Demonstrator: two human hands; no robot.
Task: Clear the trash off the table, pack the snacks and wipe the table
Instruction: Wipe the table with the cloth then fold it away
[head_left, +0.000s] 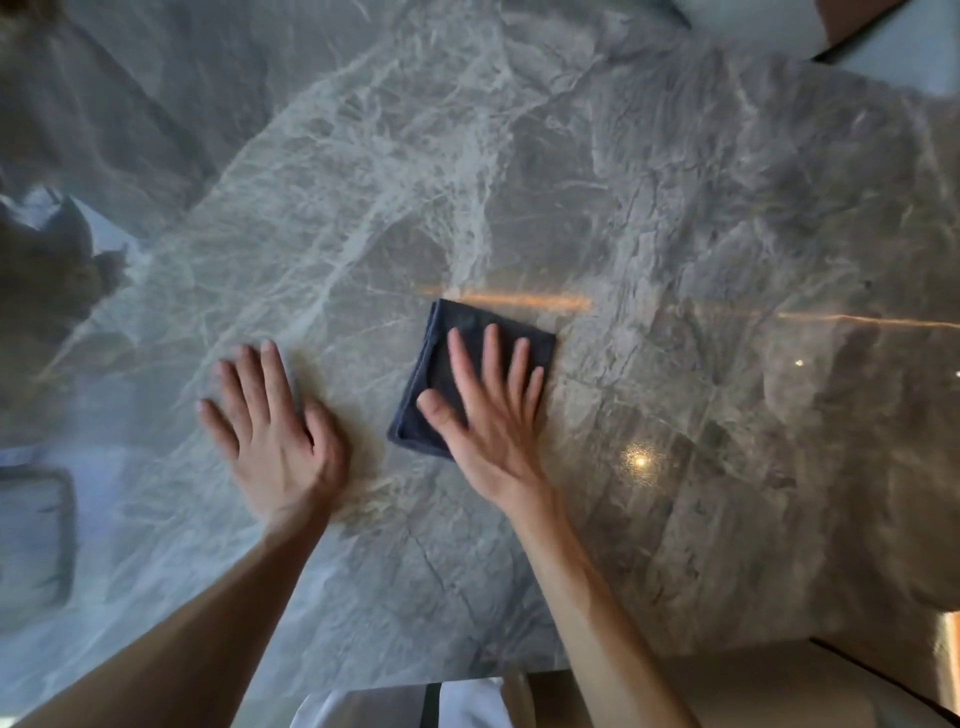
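Observation:
A folded dark blue cloth (447, 343) lies flat on the grey marble table (675, 234), near the middle of the view. My right hand (491, 410) presses down on it with the palm flat and the fingers spread; the cloth's near right part is hidden under the hand. My left hand (272, 421) rests flat on the bare tabletop a short way to the left of the cloth, fingers apart, holding nothing. No trash or snacks show on the visible tabletop.
The table's near edge (395, 686) runs along the bottom, with white fabric (472, 706) just below it. The polished surface reflects lights and a window at the left. A white chair back (883, 47) stands beyond the far right corner.

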